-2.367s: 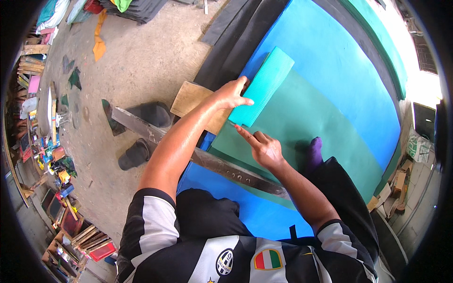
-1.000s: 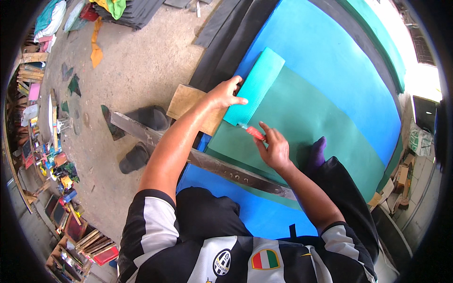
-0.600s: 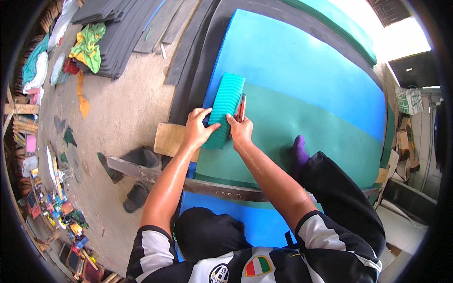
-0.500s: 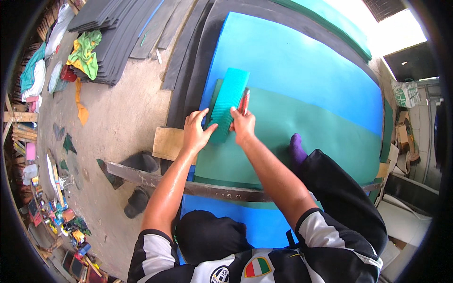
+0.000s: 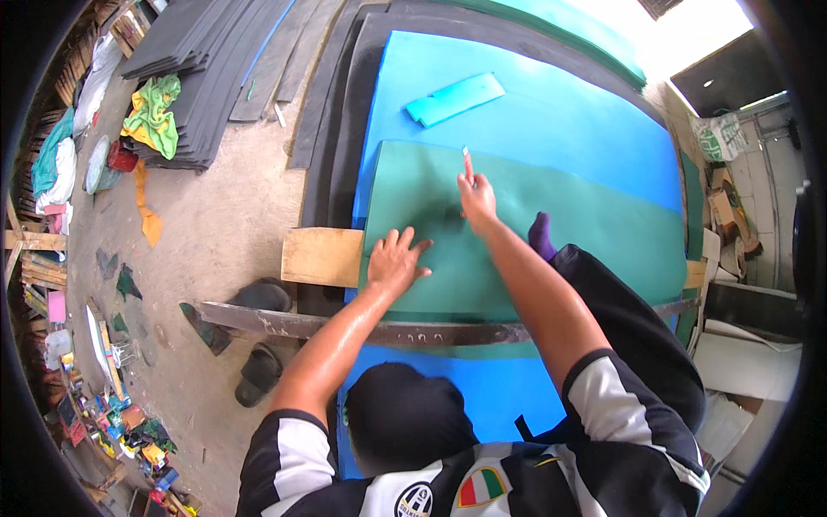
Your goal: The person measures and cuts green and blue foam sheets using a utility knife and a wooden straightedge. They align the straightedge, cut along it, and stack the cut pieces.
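My left hand [image 5: 398, 263] rests on the green foam sheet [image 5: 568, 224] near its left edge, fingers spread and holding nothing. Farther up and to the right, my right hand [image 5: 477, 205] is closed around a slim red cutter knife [image 5: 468, 163], its tip pointing away from me. The green sheet lies over a larger blue foam sheet [image 5: 594, 129]. A ribbed turquoise strip [image 5: 457, 98] lies slantwise on the blue sheet, beyond both hands and touched by neither.
A dark metal bar [image 5: 379, 331] crosses this side of the sheets, with a wooden board [image 5: 323, 256] at left. My purple-socked foot [image 5: 540, 234] rests on the green sheet. Black slippers [image 5: 260, 372] and dark sheet stacks [image 5: 202, 95] lie on the left floor.
The turquoise strip has left my hands and now lies farther away on the blue sheet. My left hand has come nearer, onto the green sheet; my right hand has shifted right with the cutter knife.
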A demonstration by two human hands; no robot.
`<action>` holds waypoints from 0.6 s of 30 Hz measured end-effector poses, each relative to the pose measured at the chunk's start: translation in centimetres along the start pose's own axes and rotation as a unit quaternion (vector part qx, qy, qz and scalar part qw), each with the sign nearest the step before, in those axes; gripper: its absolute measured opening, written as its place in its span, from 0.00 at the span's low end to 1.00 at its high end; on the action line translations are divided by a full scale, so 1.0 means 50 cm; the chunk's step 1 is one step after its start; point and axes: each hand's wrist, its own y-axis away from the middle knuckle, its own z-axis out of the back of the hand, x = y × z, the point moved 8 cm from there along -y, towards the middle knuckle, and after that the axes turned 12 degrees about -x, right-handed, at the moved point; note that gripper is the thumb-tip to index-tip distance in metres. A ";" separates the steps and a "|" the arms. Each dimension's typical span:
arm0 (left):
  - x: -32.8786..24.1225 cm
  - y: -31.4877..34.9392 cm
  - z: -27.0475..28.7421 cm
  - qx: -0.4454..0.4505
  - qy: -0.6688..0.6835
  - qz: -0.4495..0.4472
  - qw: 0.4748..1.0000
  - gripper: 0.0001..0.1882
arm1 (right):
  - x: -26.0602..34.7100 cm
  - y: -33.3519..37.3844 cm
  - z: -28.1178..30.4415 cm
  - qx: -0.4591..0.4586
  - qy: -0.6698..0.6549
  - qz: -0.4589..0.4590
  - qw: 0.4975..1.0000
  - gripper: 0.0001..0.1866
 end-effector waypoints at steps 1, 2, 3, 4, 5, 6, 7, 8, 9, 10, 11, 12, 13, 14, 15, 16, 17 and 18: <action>0.000 0.000 0.000 0.003 0.005 0.009 1.000 0.36 | -0.039 0.039 0.022 0.005 0.071 0.017 0.997 0.22; 0.002 0.002 0.000 0.004 0.003 0.012 1.000 0.36 | -0.071 0.068 0.039 0.011 0.141 0.034 0.989 0.22; -0.005 0.005 0.000 0.007 0.003 0.011 1.000 0.36 | -0.093 0.096 0.068 0.006 0.172 0.042 0.984 0.21; -0.005 -0.004 0.005 0.003 -0.007 0.007 1.000 0.36 | -0.096 0.112 0.083 0.000 0.193 0.056 0.980 0.20; -0.013 -0.007 0.002 -0.015 -0.021 0.002 1.000 0.36 | -0.099 0.127 0.095 -0.004 0.214 0.070 0.974 0.20; -0.013 -0.006 -0.003 -0.013 -0.026 0.004 1.000 0.35 | -0.087 0.142 0.100 0.010 0.217 0.076 0.973 0.19; -0.010 -0.005 -0.002 -0.012 -0.031 0.006 0.999 0.35 | -0.062 0.157 0.106 0.024 0.219 0.082 0.972 0.18; -0.006 -0.001 -0.002 -0.012 -0.037 0.011 0.999 0.35 | -0.045 0.174 0.108 0.039 0.222 0.090 0.970 0.17; -0.011 -0.009 0.003 0.002 -0.032 0.020 0.999 0.35 | -0.042 0.176 0.110 0.042 0.229 0.107 0.967 0.16; -0.018 -0.014 0.006 0.014 -0.029 0.025 0.999 0.35 | -0.038 0.180 0.111 0.046 0.236 0.126 0.962 0.15; -0.026 -0.018 0.008 0.026 -0.026 0.032 0.999 0.34 | -0.033 0.182 0.112 0.050 0.244 0.146 0.957 0.14; -0.028 -0.020 0.009 0.039 -0.027 0.043 0.998 0.34 | -0.035 0.184 0.113 0.048 0.236 0.148 0.959 0.13; -0.033 -0.026 0.009 0.052 -0.042 0.042 0.997 0.34 | -0.039 0.187 0.117 0.047 0.227 0.151 0.961 0.12; -0.039 -0.036 0.010 0.065 -0.057 0.042 0.995 0.33 | -0.041 0.185 0.121 0.046 0.219 0.153 0.962 0.11; -0.049 -0.035 0.004 0.084 -0.071 0.042 0.993 0.33 | -0.048 0.189 0.123 0.044 0.205 0.178 0.961 0.11; -0.077 -0.040 0.008 0.095 -0.068 0.028 0.993 0.33 | -0.058 0.186 0.133 0.041 0.193 0.202 0.959 0.11; -0.108 -0.049 0.013 0.105 -0.065 0.013 0.992 0.33 | -0.069 0.182 0.148 0.036 0.179 0.226 0.957 0.11; -0.129 -0.045 0.012 0.123 -0.066 0.002 0.990 0.33 | -0.075 0.191 0.163 0.055 0.178 0.228 0.956 0.12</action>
